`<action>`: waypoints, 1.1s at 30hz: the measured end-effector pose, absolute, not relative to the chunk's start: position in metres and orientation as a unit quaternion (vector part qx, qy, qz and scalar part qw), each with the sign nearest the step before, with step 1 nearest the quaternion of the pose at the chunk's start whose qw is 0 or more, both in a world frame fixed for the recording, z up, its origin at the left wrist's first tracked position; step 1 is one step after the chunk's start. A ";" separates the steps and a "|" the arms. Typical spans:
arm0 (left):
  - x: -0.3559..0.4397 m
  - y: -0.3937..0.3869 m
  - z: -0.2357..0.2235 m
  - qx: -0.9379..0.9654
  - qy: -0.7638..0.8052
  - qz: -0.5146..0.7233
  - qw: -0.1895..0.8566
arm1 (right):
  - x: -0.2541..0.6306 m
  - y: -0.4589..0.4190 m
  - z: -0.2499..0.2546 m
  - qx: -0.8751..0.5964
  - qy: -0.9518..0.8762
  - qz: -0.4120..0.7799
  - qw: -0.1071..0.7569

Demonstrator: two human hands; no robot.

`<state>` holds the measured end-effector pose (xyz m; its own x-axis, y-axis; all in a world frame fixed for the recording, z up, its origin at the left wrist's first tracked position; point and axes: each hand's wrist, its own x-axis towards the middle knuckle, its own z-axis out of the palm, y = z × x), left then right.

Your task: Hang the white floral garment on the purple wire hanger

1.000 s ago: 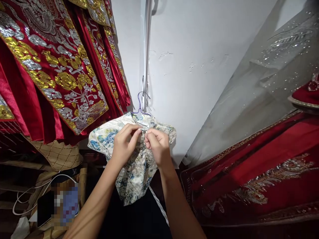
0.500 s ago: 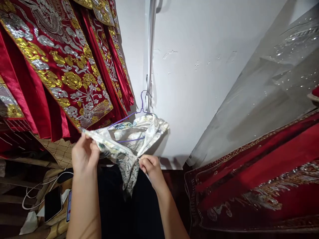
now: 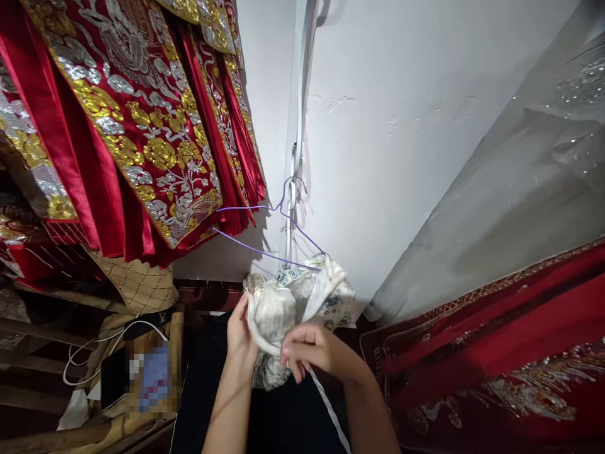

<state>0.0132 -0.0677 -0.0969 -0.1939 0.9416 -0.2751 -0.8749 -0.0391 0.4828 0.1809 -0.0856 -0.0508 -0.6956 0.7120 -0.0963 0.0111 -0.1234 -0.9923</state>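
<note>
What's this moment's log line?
left hand: holds floral garment; right hand: at garment edge, grip unclear; purple hanger: one side bare, other inside garment

One end of the purple hanger (image 3: pixel 280 207) is hidden inside the shirt (image 3: pixel 340 306), by which the left hand's (image 3: pixel 241 331) fingertips are partly covered. The right hand (image 3: pixel 309 348) is slightly blurred. Whatever lies beneath the coarse squares (image 3: pixel 154 378) beside the dark phone (image 3: pixel 112 379) cannot be told. The red dress (image 3: pixel 161 152) is cut off by the top edge, the white strap (image 3: pixel 331 411) by the bottom
</note>
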 end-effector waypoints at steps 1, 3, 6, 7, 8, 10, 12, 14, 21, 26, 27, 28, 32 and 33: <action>0.015 -0.073 -0.086 0.090 0.278 0.729 0.619 | 0.180 -0.084 -0.051 -0.312 -0.592 0.670 0.323; 0.020 -0.087 -0.066 0.188 0.269 0.725 0.605 | 0.176 -0.078 -0.054 -0.351 -0.540 0.631 0.433; 0.028 -0.112 -0.045 0.405 0.293 0.652 0.571 | 0.165 -0.074 -0.060 -0.385 -0.481 0.623 0.483; 0.031 -0.119 -0.039 0.475 0.309 0.614 0.549 | 0.161 -0.074 -0.062 -0.381 -0.464 0.639 0.481; 0.033 -0.124 -0.035 0.538 0.324 0.577 0.521 | 0.158 -0.076 -0.064 -0.369 -0.450 0.659 0.476; 0.033 -0.129 -0.027 0.614 0.345 0.539 0.463 | 0.150 -0.081 -0.067 -0.333 -0.433 0.697 0.465; 0.027 -0.124 -0.019 0.617 0.358 0.559 0.423 | 0.145 -0.086 -0.066 -0.294 -0.427 0.726 0.451; 0.017 -0.113 -0.012 0.584 0.377 0.600 0.395 | 0.140 -0.091 -0.062 -0.264 -0.436 0.738 0.443; 0.006 -0.099 -0.023 0.553 0.408 0.646 0.333 | 0.133 -0.089 -0.046 -0.319 -0.573 0.572 0.492; -0.007 -0.101 -0.034 0.620 0.402 0.548 0.393 | 0.142 -0.081 -0.031 -0.344 -0.554 0.559 0.512; -0.011 -0.100 -0.035 0.655 0.391 0.490 0.422 | 0.146 -0.080 -0.025 -0.328 -0.561 0.558 0.517; -0.015 -0.099 -0.035 0.690 0.383 0.427 0.442 | 0.150 -0.079 -0.019 -0.314 -0.572 0.551 0.520; -0.032 -0.093 -0.045 0.747 0.425 0.309 0.407 | 0.172 -0.071 0.005 -0.336 -0.621 0.477 0.523; -0.039 -0.091 -0.047 0.745 0.444 0.309 0.391 | 0.180 -0.068 0.010 -0.356 -0.623 0.449 0.533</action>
